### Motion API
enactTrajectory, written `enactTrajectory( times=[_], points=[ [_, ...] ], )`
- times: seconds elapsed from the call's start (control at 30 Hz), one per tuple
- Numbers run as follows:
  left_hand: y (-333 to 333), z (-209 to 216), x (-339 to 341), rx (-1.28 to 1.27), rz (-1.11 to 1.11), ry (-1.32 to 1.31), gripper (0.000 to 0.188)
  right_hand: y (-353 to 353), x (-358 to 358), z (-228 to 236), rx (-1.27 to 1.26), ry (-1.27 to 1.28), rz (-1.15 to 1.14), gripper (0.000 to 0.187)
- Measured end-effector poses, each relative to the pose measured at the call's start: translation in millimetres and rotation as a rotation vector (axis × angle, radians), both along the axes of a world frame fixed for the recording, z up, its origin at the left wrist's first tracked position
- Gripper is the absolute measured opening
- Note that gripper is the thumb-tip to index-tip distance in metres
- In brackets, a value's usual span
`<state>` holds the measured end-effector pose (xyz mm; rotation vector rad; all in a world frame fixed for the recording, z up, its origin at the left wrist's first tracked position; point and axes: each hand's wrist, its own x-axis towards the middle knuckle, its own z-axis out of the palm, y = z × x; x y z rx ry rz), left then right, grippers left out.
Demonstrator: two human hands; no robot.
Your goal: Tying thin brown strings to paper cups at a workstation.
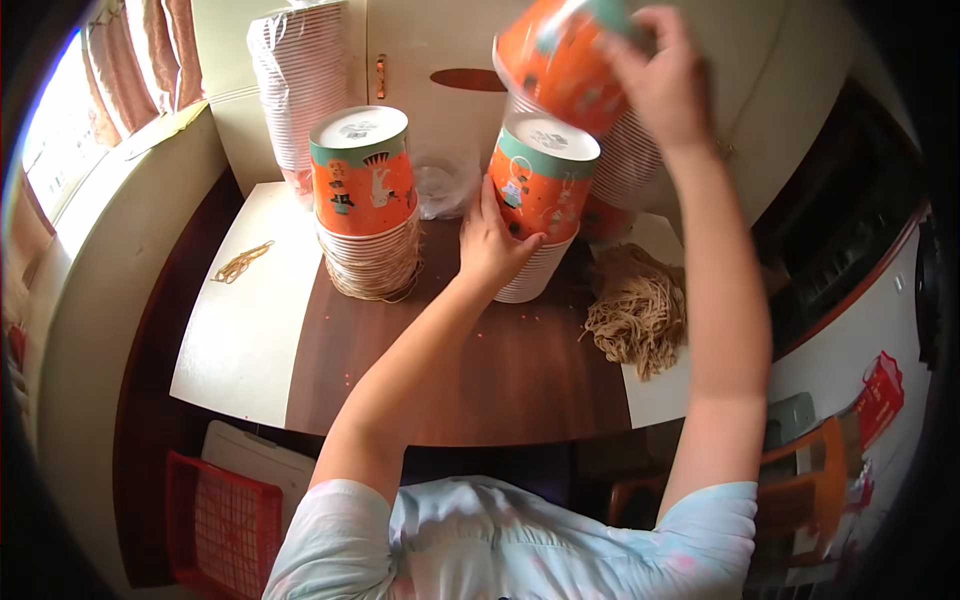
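Observation:
An upside-down stack of orange and green printed paper buckets (541, 190) stands on the table. My left hand (495, 243) is wrapped round its near left side, fingers and thumb against the top bucket. Up above it, my right hand (668, 85) grips another paper bucket (560, 60), tilted and slightly blurred by motion. To the left stands a second upside-down stack of paper buckets (365, 185). Many tan loops, like rubber bands or string (370, 270), circle its lower rims.
A tall plastic-wrapped stack (300, 90) stands at the back left. Another stack (625, 165) is partly hidden behind my right hand. Tan strands (640, 310) lie heaped at the right, with a small bunch (242, 261) at the left. A red crate (222, 520) sits below the table.

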<state>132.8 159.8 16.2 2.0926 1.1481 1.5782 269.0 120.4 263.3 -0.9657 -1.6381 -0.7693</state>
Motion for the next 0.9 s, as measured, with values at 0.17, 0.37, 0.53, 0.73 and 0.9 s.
enactTrajectory(
  times=[0.17, 0.37, 0.53, 0.73, 0.9],
  points=[
    [-5, -14, -32, 0.003, -0.149, -0.186, 0.085, -92, 39, 16, -0.026, 0.546, 0.547, 0.037],
    [-95, 31, -91, -0.623, -0.812, -0.680, 0.055, -147, 34, -215, -0.762, 1.073, 0.875, 0.057],
    [-124, 35, -131, -0.768, -0.450, -0.140, 0.032, -174, 1, -320, -1.279, 1.630, 1.123, 0.035],
    [-132, 22, -154, -0.633, -0.193, 0.118, 0.027, -131, 82, -284, -0.808, -0.205, -0.151, 0.011],
    [-136, 33, -140, -0.703, -0.182, 0.192, 0.028, -79, 106, -307, -0.624, -0.858, -0.099, 0.009]
  ],
)
